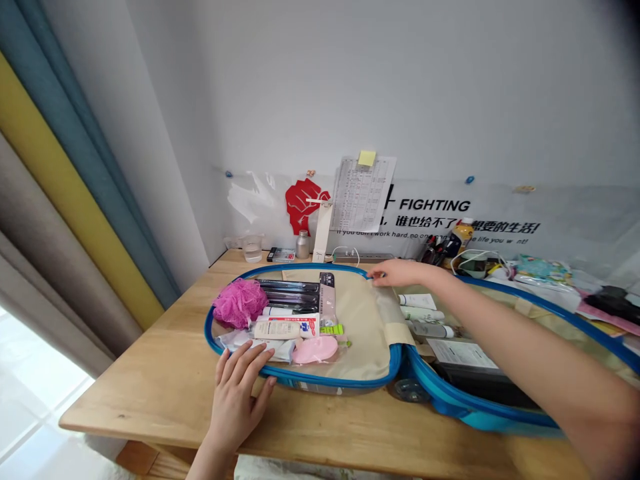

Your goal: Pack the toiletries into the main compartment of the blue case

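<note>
A blue-edged suitcase lies open on a wooden table. Its left half holds a pink mesh sponge, a pack of toothbrushes, a cream tube and a pink oval item. In the right half are several tubes and a dark item with a white label. My left hand rests with fingers spread over the near left rim, fingertips on a clear packet. My right hand pinches the far rim of the left half, near the hinge.
Behind the suitcase stand a glass, a small silver bottle and a power strip. An orange-labelled bottle, cables and packets crowd the back right. Curtains hang at the left.
</note>
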`<state>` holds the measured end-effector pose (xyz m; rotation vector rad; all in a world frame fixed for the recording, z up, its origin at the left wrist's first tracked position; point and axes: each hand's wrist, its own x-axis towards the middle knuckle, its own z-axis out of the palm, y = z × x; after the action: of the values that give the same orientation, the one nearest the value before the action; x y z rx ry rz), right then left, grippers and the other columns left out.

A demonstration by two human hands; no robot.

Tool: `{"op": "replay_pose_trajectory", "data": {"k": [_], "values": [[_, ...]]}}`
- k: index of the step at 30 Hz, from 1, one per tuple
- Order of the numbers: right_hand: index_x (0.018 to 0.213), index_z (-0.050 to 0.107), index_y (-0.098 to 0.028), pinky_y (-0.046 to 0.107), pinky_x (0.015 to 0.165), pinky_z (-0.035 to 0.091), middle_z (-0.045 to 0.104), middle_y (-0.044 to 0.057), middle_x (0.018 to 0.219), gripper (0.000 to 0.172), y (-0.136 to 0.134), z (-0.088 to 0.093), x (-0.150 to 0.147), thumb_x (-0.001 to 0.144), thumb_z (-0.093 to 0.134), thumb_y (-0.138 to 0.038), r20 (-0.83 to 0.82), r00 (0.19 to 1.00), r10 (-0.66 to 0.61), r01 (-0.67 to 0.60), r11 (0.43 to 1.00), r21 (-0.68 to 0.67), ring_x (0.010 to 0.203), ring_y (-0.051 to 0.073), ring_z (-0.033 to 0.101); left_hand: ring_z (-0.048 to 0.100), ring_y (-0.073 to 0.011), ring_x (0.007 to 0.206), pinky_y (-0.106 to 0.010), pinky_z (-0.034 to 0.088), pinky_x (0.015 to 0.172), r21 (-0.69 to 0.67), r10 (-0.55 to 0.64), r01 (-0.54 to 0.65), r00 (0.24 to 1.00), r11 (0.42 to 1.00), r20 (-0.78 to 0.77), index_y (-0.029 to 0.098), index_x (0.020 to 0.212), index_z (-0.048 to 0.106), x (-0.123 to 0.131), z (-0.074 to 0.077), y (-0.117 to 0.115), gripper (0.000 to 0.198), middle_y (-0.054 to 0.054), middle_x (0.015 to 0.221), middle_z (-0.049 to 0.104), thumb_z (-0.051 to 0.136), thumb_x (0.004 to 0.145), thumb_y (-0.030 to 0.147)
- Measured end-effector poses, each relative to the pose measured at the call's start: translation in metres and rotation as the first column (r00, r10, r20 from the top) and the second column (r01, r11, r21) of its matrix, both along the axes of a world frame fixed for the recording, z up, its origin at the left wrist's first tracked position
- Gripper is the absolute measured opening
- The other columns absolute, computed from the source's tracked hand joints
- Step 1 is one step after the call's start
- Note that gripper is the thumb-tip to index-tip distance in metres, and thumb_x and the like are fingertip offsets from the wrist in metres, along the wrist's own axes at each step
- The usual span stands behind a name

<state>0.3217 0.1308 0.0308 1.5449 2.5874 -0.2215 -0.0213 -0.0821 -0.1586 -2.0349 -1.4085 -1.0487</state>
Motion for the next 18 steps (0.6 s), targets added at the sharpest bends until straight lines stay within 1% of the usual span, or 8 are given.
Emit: {"op": "replay_pose_trajectory", "data": {"k": [3,5,7,9,13,16,18], "values": [[0.116,0.068,-0.020,0.035,0.083,0.052,0.067,0.012,0.120,0.040,-0.012,-0.006,0.050,0.079,0.059,-0.030,0.050,0.990,-0.132,0.130,0.991,0.034,0.101,0.026,0.067,0.056,-0.0252,0.119,-0.042,0.023,0.115,0.004,-0.004,0.004,1.000,1.000,0.007,0.023,0.124,0.059,0.000,0.001,0.000,0.035,-0.007,0.118,0.069,0.055,0.089,0.025],[0.117,0.066,-0.017,0.037,0.083,0.052,0.065,0.015,0.121,0.041,-0.019,-0.016,0.071,0.078,0.060,-0.029,0.077,0.977,-0.198,0.195,0.980,0.050,0.100,0.027,0.066,0.056,-0.0254,0.119,-0.042,0.022,0.115,0.006,-0.010,0.010,1.000,1.000,0.006,0.023,0.123,0.059,0.000,0.002,0.000,0.034,-0.007,0.118,0.069,0.054,0.089,0.024],[0.115,0.067,-0.017,0.039,0.084,0.053,0.066,0.016,0.120,0.040,-0.021,-0.027,0.085,0.076,0.065,-0.025,0.102,0.967,-0.233,0.230,0.972,0.041,0.101,0.027,0.066,0.056,-0.0253,0.118,-0.042,0.022,0.115,0.012,-0.016,0.016,1.000,1.000,0.003,0.022,0.123,0.059,-0.001,0.003,0.000,0.034,-0.008,0.118,0.069,0.054,0.089,0.024],[0.113,0.066,-0.017,0.039,0.087,0.052,0.066,0.013,0.119,0.039,-0.021,-0.039,0.092,0.076,0.069,-0.025,0.119,0.963,-0.242,0.241,0.970,0.021,0.103,0.025,0.065,0.057,-0.0252,0.118,-0.042,0.023,0.114,0.014,-0.013,0.012,1.000,1.000,0.010,0.023,0.123,0.059,-0.001,0.002,0.000,0.034,-0.007,0.117,0.069,0.054,0.089,0.024],[0.111,0.064,-0.017,0.041,0.094,0.050,0.065,0.009,0.118,0.031,-0.014,-0.056,0.094,0.087,0.063,-0.037,0.122,0.964,-0.238,0.237,0.971,0.026,0.105,0.018,0.062,0.057,-0.0256,0.118,-0.042,0.026,0.113,-0.006,0.010,-0.010,1.000,1.000,0.023,0.026,0.126,0.058,-0.001,0.001,-0.001,0.038,-0.006,0.118,0.069,0.055,0.088,0.025],[0.102,0.067,-0.017,0.041,0.094,0.049,0.067,0.010,0.112,0.025,-0.011,-0.063,0.091,0.085,0.066,-0.035,0.123,0.960,-0.252,0.246,0.968,0.057,0.102,0.018,0.063,0.057,-0.0253,0.119,-0.042,0.025,0.113,-0.022,0.014,-0.014,1.000,1.000,0.011,0.026,0.126,0.057,0.000,0.000,-0.001,0.038,-0.006,0.119,0.069,0.055,0.088,0.026],[0.097,0.068,-0.017,0.040,0.090,0.051,0.068,0.010,0.108,0.022,-0.013,-0.063,0.090,0.082,0.068,-0.032,0.124,0.954,-0.273,0.265,0.961,0.080,0.098,0.019,0.064,0.057,-0.0252,0.119,-0.042,0.025,0.114,-0.025,0.016,-0.016,1.000,1.000,0.009,0.026,0.126,0.058,0.000,0.000,-0.001,0.038,-0.006,0.120,0.069,0.055,0.088,0.026]]}}
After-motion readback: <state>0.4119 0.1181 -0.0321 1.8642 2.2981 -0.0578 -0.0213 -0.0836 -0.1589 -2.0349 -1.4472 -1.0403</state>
